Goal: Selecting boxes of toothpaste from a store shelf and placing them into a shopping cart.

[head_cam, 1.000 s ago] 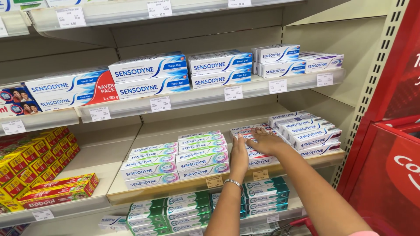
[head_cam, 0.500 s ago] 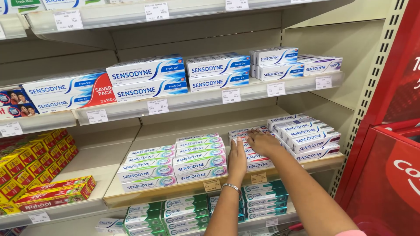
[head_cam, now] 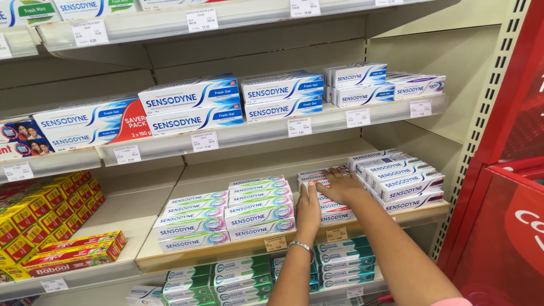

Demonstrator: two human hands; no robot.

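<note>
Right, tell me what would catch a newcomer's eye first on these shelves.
First, the two hands: the left hand flat against the side of a stack of white toothpaste boxes on the middle shelf, the right hand lying on top of it. Next, the yellow and red boxes at far left, and the red cabinet at right.
</note>
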